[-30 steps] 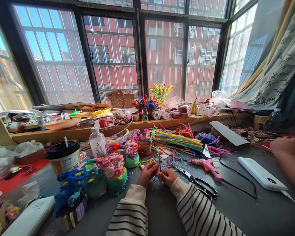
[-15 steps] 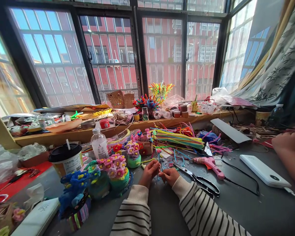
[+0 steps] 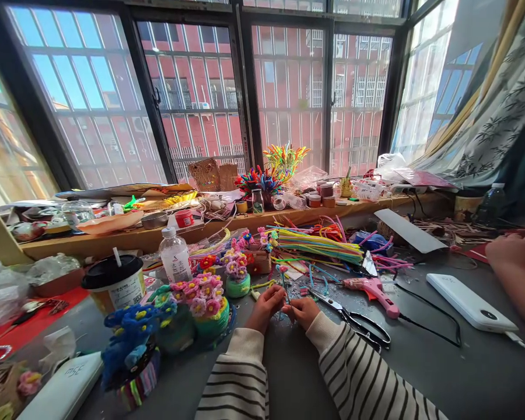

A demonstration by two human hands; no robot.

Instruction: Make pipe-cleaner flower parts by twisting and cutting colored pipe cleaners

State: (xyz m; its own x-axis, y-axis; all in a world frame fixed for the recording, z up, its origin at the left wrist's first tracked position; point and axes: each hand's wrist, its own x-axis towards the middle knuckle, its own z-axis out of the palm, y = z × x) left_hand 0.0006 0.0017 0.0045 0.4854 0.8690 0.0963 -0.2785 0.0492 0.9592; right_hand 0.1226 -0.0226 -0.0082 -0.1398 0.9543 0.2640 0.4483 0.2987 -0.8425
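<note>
Over the front middle of the desk, my left hand (image 3: 266,307) and my right hand (image 3: 303,312) meet with fingertips pinched together. Between them rises a small pipe-cleaner flower (image 3: 282,269) with a pink head and a thin bluish stem. The left fingers close around the stem; the right fingertips pinch at its lower part, mostly hidden by the fingers. Scissors (image 3: 354,322) lie just right of my right hand, with a pink glue gun (image 3: 376,291) behind them. Clipped bits of pipe cleaner are scattered beyond my fingers.
Pots of fuzzy flowers (image 3: 207,300) stand to the left, beside a lidded cup (image 3: 116,283) and a plastic bottle (image 3: 175,256). Behind lies a bundle of pipe cleaners (image 3: 324,244). At right are a white power bank (image 3: 470,306) and another person's hand (image 3: 514,256).
The view has shifted very slightly. Both hands keep nearly the same place and their pinch on the pipe-cleaner flower.
</note>
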